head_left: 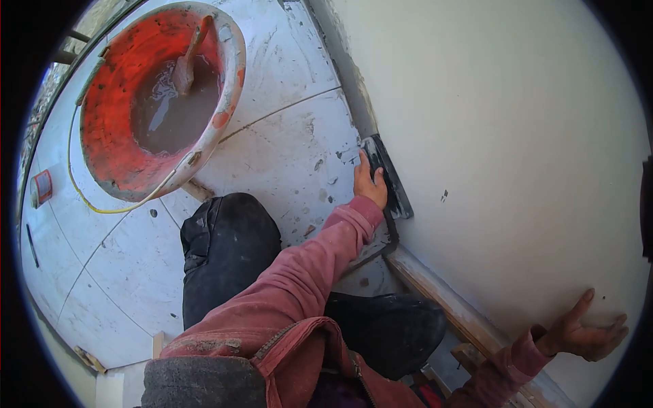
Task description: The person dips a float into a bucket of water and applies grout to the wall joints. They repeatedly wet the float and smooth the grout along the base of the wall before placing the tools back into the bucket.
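Observation:
My left hand (370, 185) rests against a dark skirting tile (390, 178) that stands along the foot of the wall, its fingers stretched out and lying on the tile. Grey mortar is smeared on the tile's upper end. Over by the lower right, my right hand (590, 332) is beside the pale wall (503, 136), thumb raised and fingers loosely bent apart, with nothing in it. An orange bucket (105, 129) of grey, wet mix (166, 115) is on the floor to the left. A trowel-like tool (185, 71) leans in the mix, its blade partly sunk.
White floor tiles (286, 143) are spotted with mortar crumbs. Further skirting (350, 81) runs up along the wall. A wooden door frame (435, 285) borders the wall below my left hand. At the far left are a small red-and-white can (41, 188) and a thin dark stick (32, 245).

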`<state>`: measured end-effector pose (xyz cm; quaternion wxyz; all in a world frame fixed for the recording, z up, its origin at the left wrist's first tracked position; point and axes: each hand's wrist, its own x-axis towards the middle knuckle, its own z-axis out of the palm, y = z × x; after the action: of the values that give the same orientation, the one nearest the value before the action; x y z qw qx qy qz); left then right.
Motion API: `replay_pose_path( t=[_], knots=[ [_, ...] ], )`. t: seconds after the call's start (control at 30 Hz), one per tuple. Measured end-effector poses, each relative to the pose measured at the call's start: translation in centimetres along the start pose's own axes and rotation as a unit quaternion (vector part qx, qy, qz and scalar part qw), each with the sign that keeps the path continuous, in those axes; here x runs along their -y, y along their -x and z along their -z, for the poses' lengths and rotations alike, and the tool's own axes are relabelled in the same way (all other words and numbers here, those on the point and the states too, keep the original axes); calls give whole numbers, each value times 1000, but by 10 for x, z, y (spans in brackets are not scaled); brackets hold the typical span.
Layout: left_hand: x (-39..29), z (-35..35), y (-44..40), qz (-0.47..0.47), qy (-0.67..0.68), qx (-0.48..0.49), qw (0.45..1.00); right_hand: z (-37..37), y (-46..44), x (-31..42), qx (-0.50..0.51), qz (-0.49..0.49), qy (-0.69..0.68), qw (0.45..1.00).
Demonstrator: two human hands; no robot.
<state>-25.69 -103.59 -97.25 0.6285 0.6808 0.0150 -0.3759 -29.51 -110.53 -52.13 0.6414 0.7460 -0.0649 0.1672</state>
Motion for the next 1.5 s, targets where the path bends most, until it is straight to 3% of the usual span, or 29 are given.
replay_pose_path(
  t=[0.1, 0.27, 0.37, 0.47, 0.53, 0.63, 0.7, 0.83, 0.9, 0.97, 1.1, 1.2, 1.3, 1.33, 1.4, 1.5],
  knots=[
    [1, 1, -21, -19, -41, -36, 998, 2, -3, 3, 13, 13, 33, 999],
    [23, -8, 52, 82, -39, 56, 994, 3, -2, 2, 13, 2, 29, 999],
    [19, -9, 13, -39, -27, -23, 999, 0, -3, 4, 7, 4, 18, 1000],
    [-6, 6, -58, -7, -62, -61, 996, 0, 0, 3, 1, 8, 10, 1000],
    [7, 3, -45, 7, -43, -42, 998, 1, 2, 3, 6, 5, 38, 999],
    [44, -16, 41, 84, -45, 23, 995, 4, -3, 8, 15, -1, 34, 999],
    [43, -19, 55, 100, -29, 44, 994, 11, -6, 18, 99, -23, 32, 994],
    [7, -9, -27, 2, -7, -58, 998, 9, -5, 17, 97, -12, 37, 995],
    [-1, 3, -93, -94, 1, -80, 992, 4, -3, 17, 49, -21, -73, 996],
    [-11, 12, -150, -161, -31, -112, 980, 4, -4, 21, 60, -18, -69, 996],
    [-64, 33, -214, -149, -52, -150, 976, 8, 0, 17, 96, -8, 2, 995],
    [-39, 24, -206, -118, -21, -136, 983, 9, -2, 21, 101, -7, -14, 995],
    [-1, 8, -95, -23, -22, -52, 998, 9, 2, 18, 103, -25, -25, 994],
    [17, -5, -49, -31, -37, -58, 997, 6, -2, 19, 96, -25, -28, 995],
    [44, -20, 48, 89, -25, 30, 995, 5, -3, 22, 82, -24, -29, 996],
    [25, -14, 86, 126, 0, 89, 988, 3, -8, 25, 48, -12, -94, 994]
  ],
)
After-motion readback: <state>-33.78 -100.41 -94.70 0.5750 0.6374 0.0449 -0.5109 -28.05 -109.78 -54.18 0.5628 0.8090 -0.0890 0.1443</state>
